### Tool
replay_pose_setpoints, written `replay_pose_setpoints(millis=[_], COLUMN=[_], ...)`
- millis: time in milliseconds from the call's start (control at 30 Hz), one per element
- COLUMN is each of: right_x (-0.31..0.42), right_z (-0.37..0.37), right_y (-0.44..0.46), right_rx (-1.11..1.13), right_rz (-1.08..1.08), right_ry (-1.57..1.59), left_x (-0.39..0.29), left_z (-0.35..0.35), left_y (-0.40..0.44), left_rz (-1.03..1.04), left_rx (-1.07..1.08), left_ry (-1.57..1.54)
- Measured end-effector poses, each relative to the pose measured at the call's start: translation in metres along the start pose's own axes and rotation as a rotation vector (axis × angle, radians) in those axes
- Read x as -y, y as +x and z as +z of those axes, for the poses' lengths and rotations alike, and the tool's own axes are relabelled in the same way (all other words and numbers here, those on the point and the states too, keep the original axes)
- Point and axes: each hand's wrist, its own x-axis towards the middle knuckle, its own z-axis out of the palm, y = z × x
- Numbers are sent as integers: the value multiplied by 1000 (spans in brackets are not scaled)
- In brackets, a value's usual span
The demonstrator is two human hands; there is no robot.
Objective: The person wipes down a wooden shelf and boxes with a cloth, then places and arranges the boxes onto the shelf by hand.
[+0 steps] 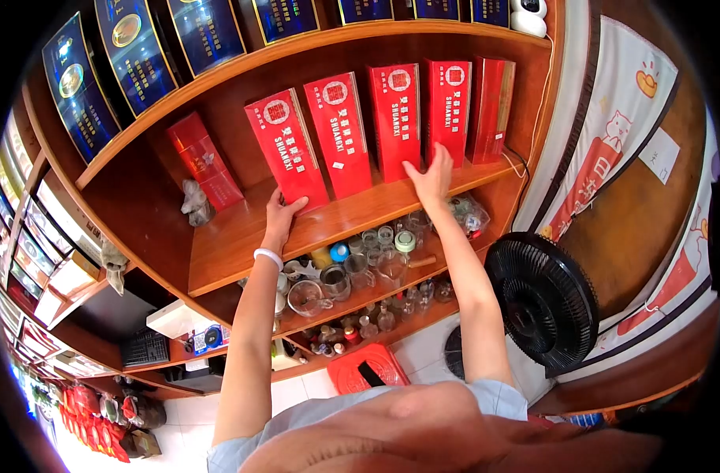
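Note:
Several tall red boxes with white lettering stand in a row on a wooden shelf (pixel 226 264). My left hand (pixel 281 217) is at the lower left corner of the leftmost lettered box (pixel 287 146), fingers apart. My right hand (pixel 432 177) has its fingers spread at the lower parts of the third lettered box (pixel 395 122) and the fourth one (pixel 450 102). Between my hands is the second lettered box (pixel 338 134), with a small white tag. Another red box (pixel 494 110) stands at the right end. Neither hand is wrapped round a box.
A tilted red box (pixel 204 162) and a crumpled plastic bag (pixel 194 202) are at the shelf's left. Dark blue boxes (pixel 135 51) line the shelf above. Glass jars and cups (pixel 360 270) fill the shelf below. A black fan (pixel 541 303) stands at right, near a printed curtain (pixel 612 134).

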Motion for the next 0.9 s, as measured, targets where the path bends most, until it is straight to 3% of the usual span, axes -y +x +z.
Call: replay_pose_setpoints(millis=[267, 900], right_x=[35, 36], right_z=[36, 33], right_y=[-6, -10], right_rx=[239, 137], right_rz=[236, 225], right_ry=[-79, -118], left_x=[-3, -4], left_z=[2, 1], left_y=[-1, -2], left_rz=[-17, -12], left_rx=[-6, 21], left_ry=[21, -15])
